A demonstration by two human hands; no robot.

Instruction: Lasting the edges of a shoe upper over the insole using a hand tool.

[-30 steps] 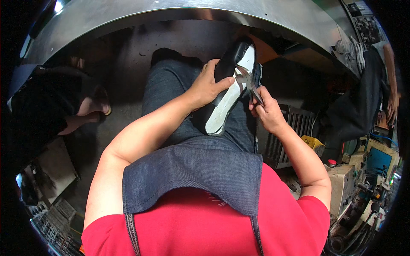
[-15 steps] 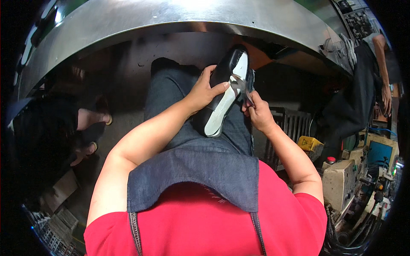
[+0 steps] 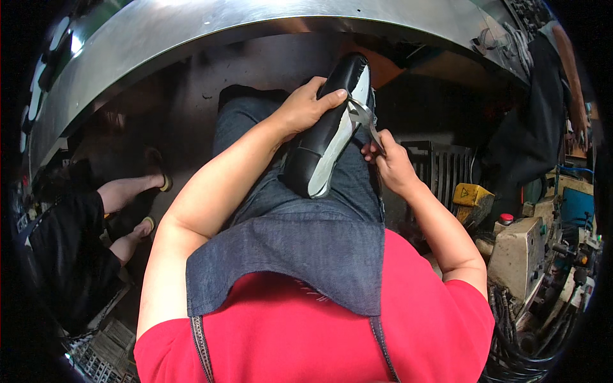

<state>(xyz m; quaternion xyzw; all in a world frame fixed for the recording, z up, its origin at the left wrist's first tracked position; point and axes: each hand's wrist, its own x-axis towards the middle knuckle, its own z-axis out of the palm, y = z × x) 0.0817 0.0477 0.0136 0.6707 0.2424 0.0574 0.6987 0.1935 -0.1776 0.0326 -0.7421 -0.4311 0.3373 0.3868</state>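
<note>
A black shoe [image 3: 325, 131] with a pale underside lies slanted on the person's denim-covered lap [image 3: 246, 121]. The left hand's [image 3: 303, 108] fingers grasp its upper, thumb near the pale strip. The right hand's [image 3: 397, 165] fingers are wrapped around metal pincers [image 3: 365, 116], their head at the underside. Beyond the knees is a steel tabletop [image 3: 255, 14].

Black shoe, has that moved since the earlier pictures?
Yes: against the metal bench, the black shoe has rolled toward your right, showing more black upper and less pale underside.
</note>
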